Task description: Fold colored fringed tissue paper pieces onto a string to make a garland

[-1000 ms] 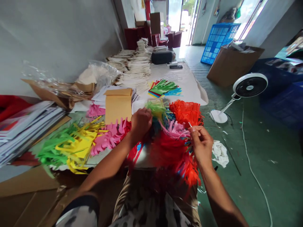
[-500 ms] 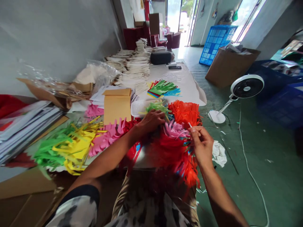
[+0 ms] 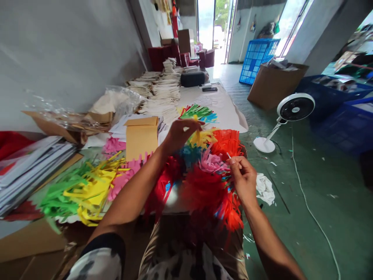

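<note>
My left hand (image 3: 183, 134) is raised over the middle of the table, its fingers pinched on yellow fringed paper (image 3: 202, 138). Beneath it lies blue fringed paper (image 3: 190, 155), partly in shadow. In my right hand (image 3: 244, 175), thumb and forefinger grip a thin white strip (image 3: 229, 155), possibly a string or stick end. Pink fringed paper (image 3: 211, 161) touches the right fingertips. Below it, a bunch of red fringed paper (image 3: 204, 188) hangs toward my lap, blurred. Orange-red fringed paper (image 3: 227, 142) lies just beyond the right hand.
Green (image 3: 62, 194) and yellow fringed sheets (image 3: 99, 188) lie at the left, near a brown envelope (image 3: 142, 138). Farther back are a multicoloured fringed stack (image 3: 201, 112), piles of pale sheets (image 3: 166, 91) and a phone (image 3: 210, 89). A white fan (image 3: 295, 109) stands on the floor at right.
My left hand has lifted and moved slightly away from me, with yellow fringed paper now at its fingers where green showed before. The right hand keeps its pinch. The view has shifted a little.
</note>
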Demonstrator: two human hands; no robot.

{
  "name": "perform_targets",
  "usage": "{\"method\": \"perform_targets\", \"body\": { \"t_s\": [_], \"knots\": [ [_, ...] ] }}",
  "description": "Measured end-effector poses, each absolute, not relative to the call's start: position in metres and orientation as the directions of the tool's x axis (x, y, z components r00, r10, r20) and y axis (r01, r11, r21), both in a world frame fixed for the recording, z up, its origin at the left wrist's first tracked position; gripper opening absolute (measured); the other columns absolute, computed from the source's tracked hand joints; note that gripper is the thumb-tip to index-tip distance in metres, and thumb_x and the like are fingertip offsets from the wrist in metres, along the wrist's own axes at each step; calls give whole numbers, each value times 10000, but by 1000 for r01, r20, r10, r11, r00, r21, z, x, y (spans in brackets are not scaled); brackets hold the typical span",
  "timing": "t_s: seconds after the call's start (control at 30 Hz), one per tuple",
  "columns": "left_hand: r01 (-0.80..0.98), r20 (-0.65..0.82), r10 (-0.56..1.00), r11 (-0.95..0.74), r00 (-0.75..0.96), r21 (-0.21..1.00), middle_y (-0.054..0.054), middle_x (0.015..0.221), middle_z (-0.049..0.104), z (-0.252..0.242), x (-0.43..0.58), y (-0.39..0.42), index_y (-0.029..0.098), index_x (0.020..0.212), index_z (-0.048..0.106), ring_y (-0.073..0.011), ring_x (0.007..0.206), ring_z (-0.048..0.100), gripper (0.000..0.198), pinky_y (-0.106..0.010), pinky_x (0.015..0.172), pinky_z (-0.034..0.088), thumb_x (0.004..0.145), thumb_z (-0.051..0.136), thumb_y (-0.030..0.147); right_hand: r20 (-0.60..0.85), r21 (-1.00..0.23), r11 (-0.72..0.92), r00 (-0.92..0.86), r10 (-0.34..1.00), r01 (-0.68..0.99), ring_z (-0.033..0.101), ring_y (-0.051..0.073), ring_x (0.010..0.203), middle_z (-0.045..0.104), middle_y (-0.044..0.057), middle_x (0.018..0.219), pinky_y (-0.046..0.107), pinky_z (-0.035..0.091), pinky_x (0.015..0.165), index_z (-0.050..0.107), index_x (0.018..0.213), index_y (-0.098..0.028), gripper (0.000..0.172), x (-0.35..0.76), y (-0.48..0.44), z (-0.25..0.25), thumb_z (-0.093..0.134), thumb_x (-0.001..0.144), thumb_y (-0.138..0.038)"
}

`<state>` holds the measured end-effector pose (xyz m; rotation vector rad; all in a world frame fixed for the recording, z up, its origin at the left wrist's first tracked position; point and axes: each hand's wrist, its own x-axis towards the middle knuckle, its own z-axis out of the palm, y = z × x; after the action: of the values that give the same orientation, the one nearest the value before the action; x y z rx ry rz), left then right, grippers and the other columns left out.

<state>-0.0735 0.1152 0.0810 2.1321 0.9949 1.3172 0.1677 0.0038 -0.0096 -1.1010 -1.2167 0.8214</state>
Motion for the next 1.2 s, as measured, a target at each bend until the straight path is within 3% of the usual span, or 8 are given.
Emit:
{"method": "perform_targets", "body": {
  "t_s": [0.13,0.27,0.33,0.5,0.63,0.8,0.93,1.2],
  "knots": [
    [445,575,670,-742,469,501,-69,933,779,54,-33,93,187,913,799,-162,838,707,288,-282,791,495,1027,616,378,326,-945,324,251,912,48,418,136,656,472,-39,714,282,336,623,652,865,-212,323,161,9,-4,608,987,-508],
    [472,534,676,-737,508,483,-53,869,720,26,-5,78,176,891,771,-138,736,644,284,-256,685,442,1038,584,331,259,-958,283,278,925,-48,320,114,589,390,-73,689,265,271,553,663,980,-216,292,156,16,-1,729,892,-487],
    [468,524,685,-728,506,501,-46,861,705,18,1,74,178,881,765,-134,729,632,263,-252,680,434,1027,596,317,234,-964,259,280,931,-54,318,111,586,388,-77,682,259,271,548,679,1016,-211,308,156,18,-2,756,864,-468],
    [388,490,721,-684,490,618,-43,865,722,12,1,73,177,882,772,-135,749,642,169,-251,720,459,972,667,275,251,-964,267,273,929,-21,333,111,586,435,-63,666,258,278,543,681,892,-201,234,159,17,-6,720,867,-431],
    [270,448,720,-644,530,716,-54,809,717,10,-3,75,163,842,797,-141,722,647,294,-259,693,471,984,671,387,283,-958,286,205,937,18,299,106,567,411,-70,659,256,254,542,717,992,-214,211,162,15,-6,702,872,-388],
    [149,369,734,-534,570,832,-60,791,712,13,-8,77,156,817,821,-139,706,652,368,-254,656,479,945,722,486,305,-952,297,153,940,71,281,104,558,436,-58,640,262,239,548,736,877,-209,156,164,15,-5,649,851,-336],
    [67,368,736,-487,568,871,-85,851,760,14,-12,78,163,952,849,-163,755,699,349,-268,709,524,916,757,497,273,-962,269,188,943,49,280,104,562,450,-55,640,263,230,545,722,857,-206,202,165,17,-6,693,841,-406],
    [93,383,745,-508,546,856,-115,932,777,12,-13,70,163,849,822,-196,856,724,400,-310,805,552,992,646,493,265,-964,252,229,937,85,295,114,579,434,-53,645,262,254,549,720,858,-212,236,162,17,-7,714,846,-448]
  ]
}}
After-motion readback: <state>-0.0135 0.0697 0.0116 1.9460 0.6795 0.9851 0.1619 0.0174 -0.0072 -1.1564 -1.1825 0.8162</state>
